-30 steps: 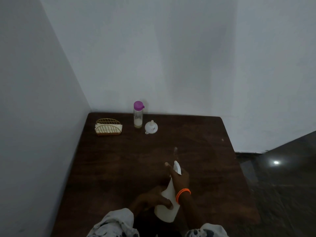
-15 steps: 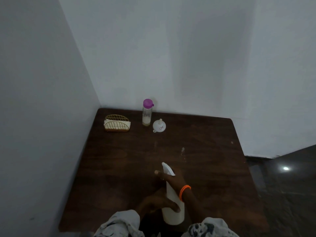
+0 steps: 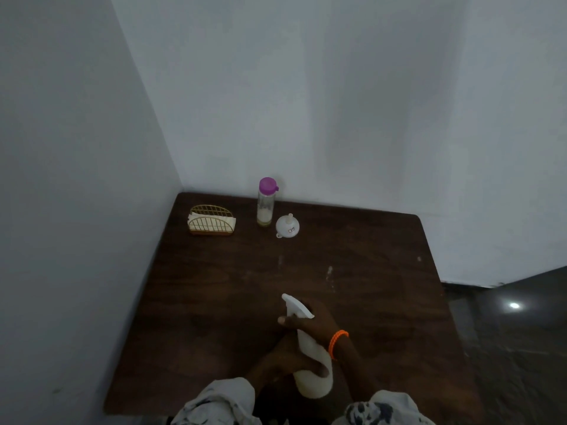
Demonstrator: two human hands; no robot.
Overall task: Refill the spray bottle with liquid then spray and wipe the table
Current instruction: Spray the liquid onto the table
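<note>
A white spray bottle [image 3: 313, 378] stands near the front edge of the dark wooden table [image 3: 214, 302]. My right hand [image 3: 310, 325], with an orange band at the wrist, grips the bottle's neck just under the white spray head. My left hand [image 3: 285, 361] holds the bottle's body from the left. At the back of the table stands a clear bottle with a purple cap [image 3: 265, 204], holding a little pale liquid. A white funnel [image 3: 287, 225] lies upside down just right of it.
A gold wire holder with white napkins [image 3: 211, 220] sits at the back left. Walls close off the table's left and back sides. To the right, beyond the table's edge, lies a dark glossy floor [image 3: 515, 332].
The spray bottle has gone from leaning right to nearly upright, its head turned left. Both hands kept hold of it. The view shifted, so everything on the table sits further right in frame.
</note>
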